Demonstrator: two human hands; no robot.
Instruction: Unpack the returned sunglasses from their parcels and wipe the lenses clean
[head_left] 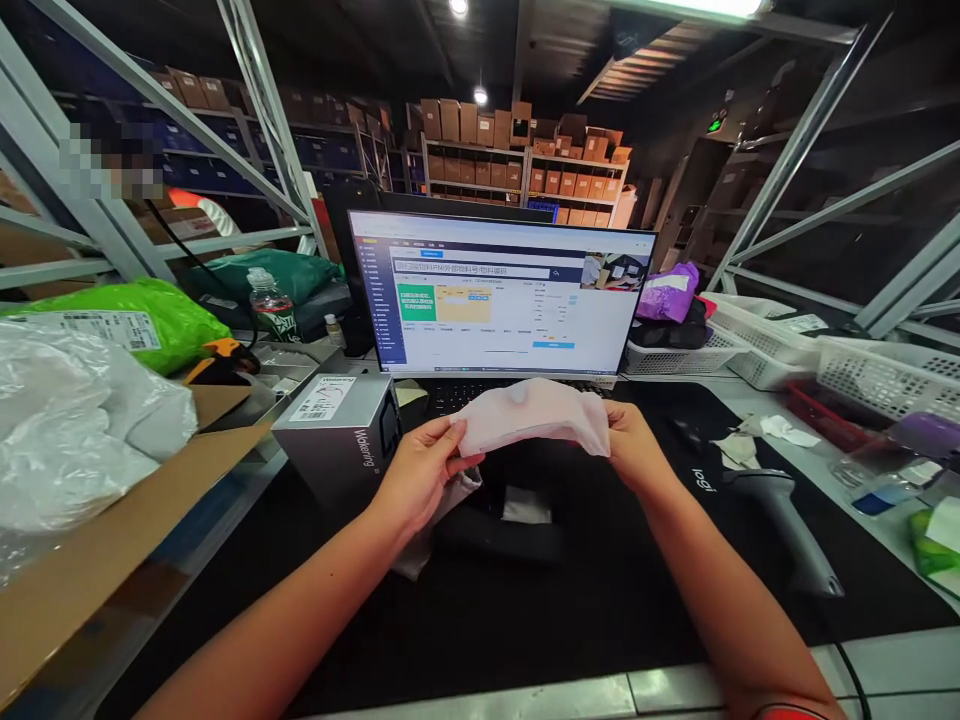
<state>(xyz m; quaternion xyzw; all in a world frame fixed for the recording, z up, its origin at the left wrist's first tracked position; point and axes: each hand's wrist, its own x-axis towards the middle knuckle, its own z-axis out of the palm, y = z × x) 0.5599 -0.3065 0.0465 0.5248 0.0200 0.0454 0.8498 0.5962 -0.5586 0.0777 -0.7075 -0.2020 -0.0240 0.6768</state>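
Both hands hold up a pale pink plastic pouch (529,412) above the black desk mat (525,600), in front of the lit monitor (499,292). My left hand (418,475) pinches the pouch's left end, and a crumpled clear wrapper (427,535) hangs under that hand. My right hand (628,445) grips the pouch's right end, its fingers closed behind the film. A dark object with a white label (525,505) lies on the mat just below the pouch.
A grey box (337,425) stands left of my hands, beside an open cardboard carton (112,520) holding clear bags. A grey barcode scanner (787,525) lies at the right. White baskets (757,350) line the right side. A water bottle (271,305) and a green parcel (127,320) sit at the left.
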